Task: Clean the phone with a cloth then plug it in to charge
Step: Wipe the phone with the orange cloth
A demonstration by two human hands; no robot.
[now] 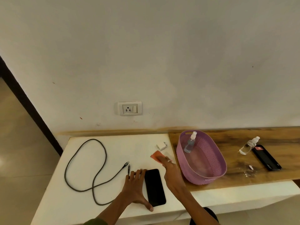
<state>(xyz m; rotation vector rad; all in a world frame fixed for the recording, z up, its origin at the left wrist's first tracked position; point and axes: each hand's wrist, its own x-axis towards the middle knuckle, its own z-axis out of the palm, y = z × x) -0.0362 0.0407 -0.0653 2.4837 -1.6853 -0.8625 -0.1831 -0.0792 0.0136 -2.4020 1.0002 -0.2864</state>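
Head view: white table (113,153) meets wooden counter (276,138) below wall socket (129,108).

I'm seeing warm, dim, even light with only soft shadows. My right hand (168,166) smears with motion blur, and the wall (146,54) bends at the wide-angle edges.

Plain white wall (162,54), tiled floor (19,143)

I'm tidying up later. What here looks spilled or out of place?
Near the second phone on the wooden counter, a small wet-looking patch glistens beside a tiny white cap-like piece. It looks like spray liquid from the bottle lying there.
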